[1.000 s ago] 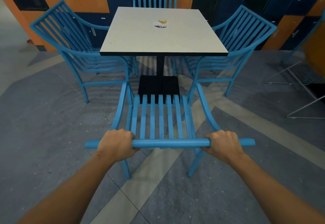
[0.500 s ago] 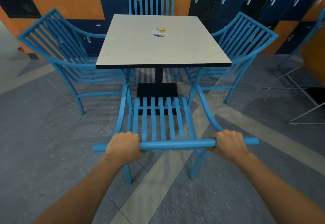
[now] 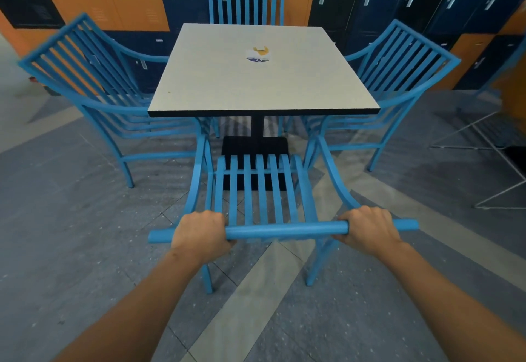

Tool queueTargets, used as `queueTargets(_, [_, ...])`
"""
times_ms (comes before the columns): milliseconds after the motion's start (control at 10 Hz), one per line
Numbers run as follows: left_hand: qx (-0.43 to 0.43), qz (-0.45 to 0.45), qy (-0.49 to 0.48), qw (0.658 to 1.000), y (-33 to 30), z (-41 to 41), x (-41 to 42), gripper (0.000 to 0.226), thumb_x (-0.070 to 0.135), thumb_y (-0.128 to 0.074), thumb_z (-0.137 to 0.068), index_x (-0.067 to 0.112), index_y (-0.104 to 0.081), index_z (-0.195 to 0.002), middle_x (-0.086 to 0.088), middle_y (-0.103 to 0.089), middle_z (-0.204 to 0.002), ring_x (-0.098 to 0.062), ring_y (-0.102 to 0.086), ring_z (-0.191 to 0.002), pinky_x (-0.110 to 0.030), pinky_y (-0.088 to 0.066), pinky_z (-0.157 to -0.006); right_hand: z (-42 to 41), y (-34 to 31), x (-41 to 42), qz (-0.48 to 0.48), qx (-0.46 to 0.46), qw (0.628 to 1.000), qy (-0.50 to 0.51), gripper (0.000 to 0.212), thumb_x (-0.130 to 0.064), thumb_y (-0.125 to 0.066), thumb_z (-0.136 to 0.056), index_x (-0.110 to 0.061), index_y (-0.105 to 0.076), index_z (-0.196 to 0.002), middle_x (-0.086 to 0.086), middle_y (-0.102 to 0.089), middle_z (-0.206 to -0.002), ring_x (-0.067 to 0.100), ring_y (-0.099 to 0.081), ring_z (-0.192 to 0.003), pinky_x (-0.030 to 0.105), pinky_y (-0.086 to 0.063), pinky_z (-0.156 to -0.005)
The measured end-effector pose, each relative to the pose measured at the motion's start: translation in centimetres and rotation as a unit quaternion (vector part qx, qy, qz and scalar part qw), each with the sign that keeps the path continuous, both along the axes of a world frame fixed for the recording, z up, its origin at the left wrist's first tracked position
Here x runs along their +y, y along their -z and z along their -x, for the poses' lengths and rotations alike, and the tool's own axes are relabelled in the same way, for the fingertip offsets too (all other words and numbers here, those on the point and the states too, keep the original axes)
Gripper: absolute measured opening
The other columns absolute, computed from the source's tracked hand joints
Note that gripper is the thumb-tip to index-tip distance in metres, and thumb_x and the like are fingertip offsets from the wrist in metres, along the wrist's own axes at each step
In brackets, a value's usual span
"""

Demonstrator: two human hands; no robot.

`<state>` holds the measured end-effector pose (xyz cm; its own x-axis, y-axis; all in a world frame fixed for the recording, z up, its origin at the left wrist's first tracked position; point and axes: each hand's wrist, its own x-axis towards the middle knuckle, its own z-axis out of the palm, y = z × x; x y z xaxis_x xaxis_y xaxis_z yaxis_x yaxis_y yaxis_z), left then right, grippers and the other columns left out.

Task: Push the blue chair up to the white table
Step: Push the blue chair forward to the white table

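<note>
Far chair (image 3: 246, 7) seat hidden behind white table (image 3: 256, 82).

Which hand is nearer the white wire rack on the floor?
Right. The right hand grips the chair's top rail on the rack's side; the left hand grips the far end.

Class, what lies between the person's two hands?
In the head view, a bare stretch of the chair's top rail spans from the left hand to the right hand; both grip it.
</note>
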<state>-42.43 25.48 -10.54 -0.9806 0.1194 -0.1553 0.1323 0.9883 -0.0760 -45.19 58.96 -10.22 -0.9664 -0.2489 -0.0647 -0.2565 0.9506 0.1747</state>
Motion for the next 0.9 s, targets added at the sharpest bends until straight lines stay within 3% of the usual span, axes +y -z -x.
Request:
queueTargets(300, [-0.006, -0.007, -0.001, 1.000, 0.1, 0.8, 0.8, 0.033, 0.063, -0.057, -0.080, 0.032, -0.064, -0.089, 0.011, -0.059, -0.065, -0.006, -0.058, -0.058, -0.029, -0.056, -0.063, 1.4, 0.1, 1.2, -0.004, -0.021, 0.999, -0.024, 0.031, -0.065, -0.057, -0.071, -0.035, -0.064, -0.075, -0.013, -0.054, -0.057, 0.011, -0.053, -0.055, 0.027, -0.041, -0.051])
queueTargets(700, [-0.020, -0.024, 0.011, 0.999, -0.8, 0.7, 0.8, 0.039, 0.068, -0.053, -0.080, 0.032, -0.064, -0.089, 0.012, -0.060, -0.066, -0.003, -0.056, -0.056, -0.022, -0.045, -0.055, 0.9, -0.6, 0.7, 0.034, -0.044, 0.998, -0.007, 0.036, -0.067, -0.060, -0.069, -0.031, -0.062, -0.075, -0.012, -0.053, -0.061, 0.013, -0.056, -0.061, 0.030, -0.042, -0.057])
queueTargets(800, [-0.043, -0.051, 0.020, 0.998, -0.8, 0.5, 0.5, 0.059, 0.086, -0.038, -0.070, 0.031, -0.059, -0.076, 0.010, -0.057, -0.062, -0.004, -0.056, -0.054, -0.022, -0.046, -0.053, 0.6, -1.0, 0.7, 0.036, -0.056, 0.998, -0.015, 0.050, -0.078, -0.054, -0.063, -0.030, -0.062, -0.073, -0.012, -0.055, -0.060, 0.012, -0.055, -0.059, 0.030, -0.043, -0.057])
queueTargets(900, [-0.075, -0.102, 0.036, 0.991, -2.4, 0.9, 0.7, 0.092, 0.101, -0.019, -0.054, 0.027, -0.065, -0.085, 0.008, -0.064, -0.075, -0.006, -0.058, -0.064, -0.023, -0.047, -0.058, 0.2, -1.9, 0.2, 0.099, -0.061, 0.993, -0.016, 0.078, -0.096, -0.028, -0.055, -0.030, -0.063, -0.076, -0.009, -0.056, -0.057, 0.009, -0.053, -0.054, 0.029, -0.044, -0.055])
